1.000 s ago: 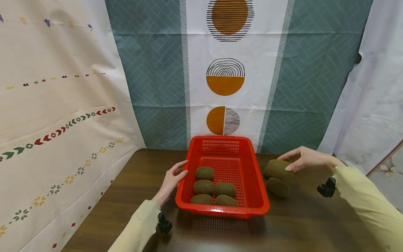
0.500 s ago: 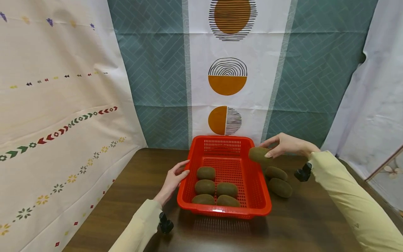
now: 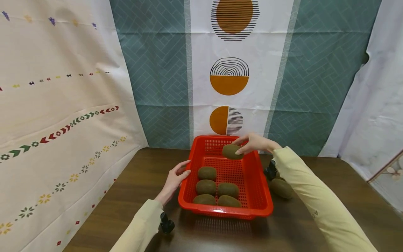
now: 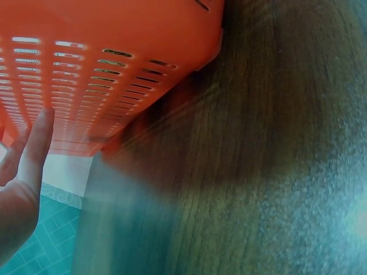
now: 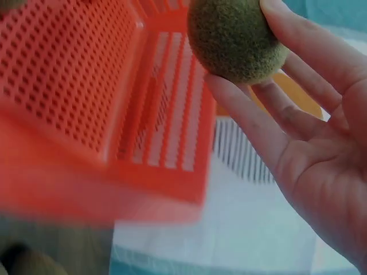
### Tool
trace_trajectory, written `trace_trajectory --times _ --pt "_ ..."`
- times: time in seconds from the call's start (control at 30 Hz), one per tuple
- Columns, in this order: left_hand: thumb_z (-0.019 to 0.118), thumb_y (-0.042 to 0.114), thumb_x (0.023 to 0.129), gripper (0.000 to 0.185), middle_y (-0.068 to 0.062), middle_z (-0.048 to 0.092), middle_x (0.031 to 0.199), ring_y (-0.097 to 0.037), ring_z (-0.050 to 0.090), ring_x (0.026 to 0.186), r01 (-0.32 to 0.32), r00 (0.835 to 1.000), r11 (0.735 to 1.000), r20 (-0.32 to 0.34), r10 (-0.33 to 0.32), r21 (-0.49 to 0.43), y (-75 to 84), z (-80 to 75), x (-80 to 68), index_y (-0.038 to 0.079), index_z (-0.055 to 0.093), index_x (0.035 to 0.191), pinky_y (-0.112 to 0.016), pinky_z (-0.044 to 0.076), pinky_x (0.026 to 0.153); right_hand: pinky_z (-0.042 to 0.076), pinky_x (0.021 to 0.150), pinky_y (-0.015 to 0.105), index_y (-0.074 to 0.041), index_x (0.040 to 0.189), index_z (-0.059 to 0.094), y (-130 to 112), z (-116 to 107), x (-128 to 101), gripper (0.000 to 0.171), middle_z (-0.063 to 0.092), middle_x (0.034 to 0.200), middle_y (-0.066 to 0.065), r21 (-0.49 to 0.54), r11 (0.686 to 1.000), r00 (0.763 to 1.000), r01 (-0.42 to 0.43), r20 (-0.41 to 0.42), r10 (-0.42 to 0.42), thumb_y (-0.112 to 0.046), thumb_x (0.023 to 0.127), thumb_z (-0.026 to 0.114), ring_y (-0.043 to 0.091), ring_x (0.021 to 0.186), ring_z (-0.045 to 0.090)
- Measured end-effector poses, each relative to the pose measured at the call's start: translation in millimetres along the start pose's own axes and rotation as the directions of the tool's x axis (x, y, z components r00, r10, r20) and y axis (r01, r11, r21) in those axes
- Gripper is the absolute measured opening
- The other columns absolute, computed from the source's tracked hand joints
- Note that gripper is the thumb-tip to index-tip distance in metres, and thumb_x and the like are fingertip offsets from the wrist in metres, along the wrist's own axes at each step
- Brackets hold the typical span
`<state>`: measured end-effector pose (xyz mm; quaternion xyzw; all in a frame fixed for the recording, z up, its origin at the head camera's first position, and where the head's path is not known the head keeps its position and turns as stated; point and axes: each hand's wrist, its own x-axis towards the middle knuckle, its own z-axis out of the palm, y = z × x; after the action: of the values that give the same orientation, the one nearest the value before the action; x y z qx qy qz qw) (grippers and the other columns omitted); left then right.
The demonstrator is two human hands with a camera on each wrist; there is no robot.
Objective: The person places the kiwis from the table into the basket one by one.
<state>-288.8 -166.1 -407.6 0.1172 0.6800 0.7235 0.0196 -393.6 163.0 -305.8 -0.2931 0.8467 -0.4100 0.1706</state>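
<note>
In the head view my right hand (image 3: 253, 144) pinches a brown, fuzzy kiwi (image 3: 232, 152) between thumb and fingertips, over the back right part of a red plastic basket (image 3: 266, 206). The right wrist view shows the same kiwi (image 5: 235, 40) at the fingertips, beside the basket's slotted wall. My left hand (image 3: 174, 180) touches the basket's left side with its fingers extended; the left wrist view has straight fingers (image 4: 37, 143) against the perforated wall. Several kiwis (image 3: 206, 187) lie in the basket's left and front part, in two columns.
Right of the basket, another kiwi (image 3: 281, 188) lies on the dark wooden table (image 3: 302, 224), with one more mostly hidden behind the right wrist's camera (image 3: 270, 170). Patterned cloths (image 3: 163, 70) hang behind the table and along its left side.
My right hand has lifted the kiwi from the group right of the basket and carried it left, over the rim to above the basket. The left hand stays at the basket's side.
</note>
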Motion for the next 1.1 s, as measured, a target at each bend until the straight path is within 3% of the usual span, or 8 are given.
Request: trace_trajectory --times 0.17,0.27,0.6,0.83,1.1 --pt "0.056 0.009 0.090 0.047 -0.028 0.048 0.120 -0.042 0.054 0.098 -0.003 1.000 1.000 0.010 0.003 -0.008 0.4 -1.6 -0.2 0.003 0.042 0.134 -0.043 0.051 0.070 0.051 0.070 0.032 -0.004 0.117 0.060 -1.3 21.6 21.7 0.046 0.057 0.112 0.013 -0.035 0.999 0.999 0.004 -0.032 -0.005 -0.015 0.075 0.075 0.021 0.084 0.062" --pt "0.056 0.010 0.090 0.047 -0.029 0.048 0.120 -0.043 0.054 0.098 -0.005 1.000 1.000 0.013 0.005 -0.013 0.3 -2.0 0.2 0.003 0.041 0.134 -0.042 0.050 0.070 0.051 0.070 0.031 -0.004 0.116 0.061 2.5 32.4 32.2 0.045 0.060 0.110 0.010 -0.078 0.997 0.998 0.012 -0.067 -0.018 -0.016 0.075 0.075 0.021 0.090 0.059" --pt "0.056 0.010 0.090 0.047 -0.029 0.047 0.121 -0.042 0.055 0.098 -0.011 1.000 1.000 0.023 0.011 -0.002 -0.6 -1.3 0.0 0.003 0.040 0.135 -0.042 0.050 0.071 0.052 0.070 0.032 0.003 0.112 0.062 26.2 66.3 55.5 0.040 0.059 0.111 0.016 0.054 0.998 0.985 0.018 -0.173 -0.008 -0.007 0.075 0.074 0.023 0.090 0.060" --pt "0.056 0.010 0.090 0.048 -0.030 0.046 0.122 -0.044 0.053 0.099 -0.009 1.000 1.000 0.024 0.009 -0.004 0.5 -0.1 1.0 0.002 0.040 0.135 -0.042 0.050 0.072 0.050 0.071 0.030 0.000 0.110 0.064 39.6 81.3 66.2 0.039 0.060 0.111 0.012 -0.006 1.000 0.970 -0.030 -0.241 0.028 -0.010 0.074 0.075 0.022 0.094 0.056" --pt "0.055 0.009 0.090 0.048 -0.031 0.045 0.122 -0.045 0.053 0.099 -0.003 1.000 1.000 0.021 0.003 -0.008 0.1 -0.5 0.4 0.003 0.040 0.135 -0.042 0.050 0.072 0.046 0.081 0.035 0.001 0.110 0.064 43.9 95.3 75.0 0.039 0.060 0.109 0.014 -0.034 0.999 0.947 -0.010 -0.322 -0.002 -0.007 0.073 0.075 0.027 0.101 0.053"
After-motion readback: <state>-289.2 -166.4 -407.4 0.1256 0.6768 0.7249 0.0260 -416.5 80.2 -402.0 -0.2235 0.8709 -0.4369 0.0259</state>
